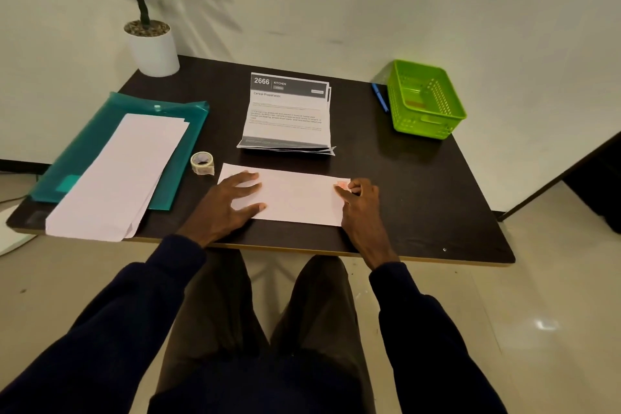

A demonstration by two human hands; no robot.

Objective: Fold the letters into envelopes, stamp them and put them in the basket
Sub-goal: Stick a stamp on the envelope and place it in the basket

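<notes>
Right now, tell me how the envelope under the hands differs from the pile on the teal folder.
The envelope lies alone, crosswise on the table; the pile is several, angled, on the teal folder. The envelope carries a red stamp at its right end; the pile's top shows none. Both are white.

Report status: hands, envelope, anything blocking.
Left hand flat on envelope. Right hand at stamp on its far right corner, grip unclear. Bare table between envelope and basket.
</notes>
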